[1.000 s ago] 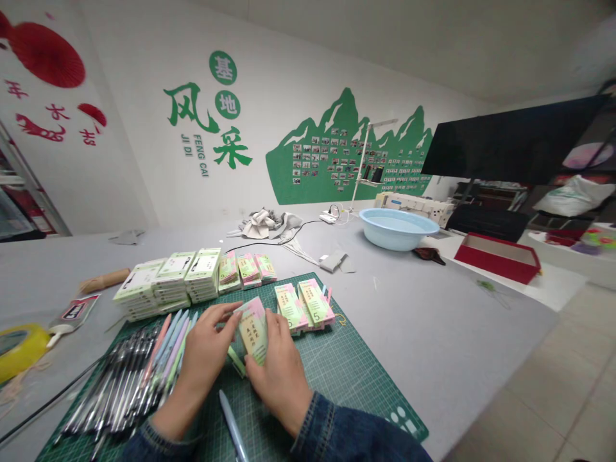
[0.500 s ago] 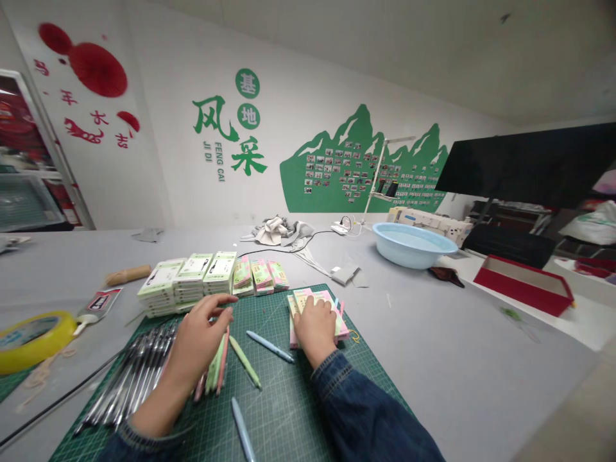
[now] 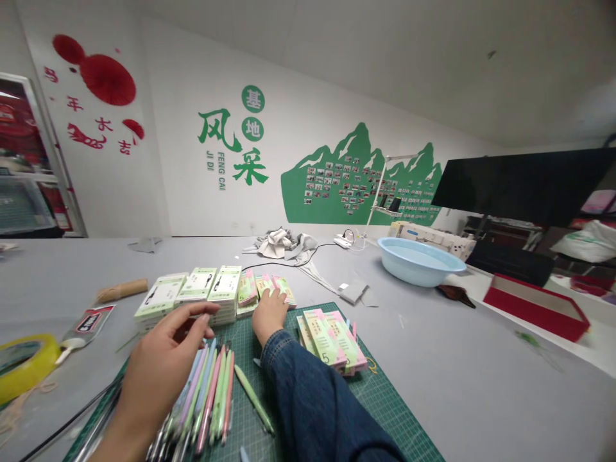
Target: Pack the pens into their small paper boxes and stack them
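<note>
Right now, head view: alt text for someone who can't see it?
A person's right hand reaches to small pink-and-green boxes just beyond a green cutting mat, while the left hand is near colored pens on the mat. White box stacks sit left of those boxes; a blue basin is at right.

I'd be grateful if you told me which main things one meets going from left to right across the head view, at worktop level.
Yellow tape roll, glue tube, left hand, right hand, nearer pink-and-green boxes, blue basin, red box.
</note>
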A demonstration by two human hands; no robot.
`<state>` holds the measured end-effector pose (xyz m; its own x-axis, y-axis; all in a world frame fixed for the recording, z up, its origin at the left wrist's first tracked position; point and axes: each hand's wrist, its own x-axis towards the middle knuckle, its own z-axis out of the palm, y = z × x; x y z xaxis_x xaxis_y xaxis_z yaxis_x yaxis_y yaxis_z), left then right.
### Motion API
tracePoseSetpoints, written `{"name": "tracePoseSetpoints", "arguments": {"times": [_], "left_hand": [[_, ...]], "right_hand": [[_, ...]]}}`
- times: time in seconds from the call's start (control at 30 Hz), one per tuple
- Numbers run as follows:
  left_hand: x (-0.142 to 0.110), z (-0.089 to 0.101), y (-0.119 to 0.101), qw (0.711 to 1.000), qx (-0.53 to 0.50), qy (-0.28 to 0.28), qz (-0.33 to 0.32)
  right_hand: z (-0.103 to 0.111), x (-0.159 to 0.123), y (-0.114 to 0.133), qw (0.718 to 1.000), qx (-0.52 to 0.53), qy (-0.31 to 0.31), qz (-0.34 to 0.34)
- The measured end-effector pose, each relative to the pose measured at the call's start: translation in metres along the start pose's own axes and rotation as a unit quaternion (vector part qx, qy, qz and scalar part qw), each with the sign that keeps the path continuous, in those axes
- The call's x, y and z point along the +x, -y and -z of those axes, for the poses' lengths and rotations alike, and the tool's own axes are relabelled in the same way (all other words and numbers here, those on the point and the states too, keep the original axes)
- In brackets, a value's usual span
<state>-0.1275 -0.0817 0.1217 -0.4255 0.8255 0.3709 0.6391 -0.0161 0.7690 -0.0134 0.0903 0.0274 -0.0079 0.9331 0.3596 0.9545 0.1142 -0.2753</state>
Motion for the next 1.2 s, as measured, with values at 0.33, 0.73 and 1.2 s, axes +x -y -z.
{"name": "tracePoseSetpoints", "arguments": {"times": [0.33,0.73,1.2], "left_hand": [[0.005,0.000,0.008,1.000,-0.002,0.003,-0.003],[0.005,-0.037,0.013,0.998,-0.003,0.054,-0.032],[-0.030,-0.064,-0.015,0.913,-0.352,0.195,0.058]], "right_hand": [[-0.031,0.018,-0.006,0.998,0.007,-0.016,-0.055],[0.047,-0.072,-0.027,0.996,0.078,-0.033,-0.009],[0.081,-0.177,-0.103,0.836,0.529,0.141,0.044]]}}
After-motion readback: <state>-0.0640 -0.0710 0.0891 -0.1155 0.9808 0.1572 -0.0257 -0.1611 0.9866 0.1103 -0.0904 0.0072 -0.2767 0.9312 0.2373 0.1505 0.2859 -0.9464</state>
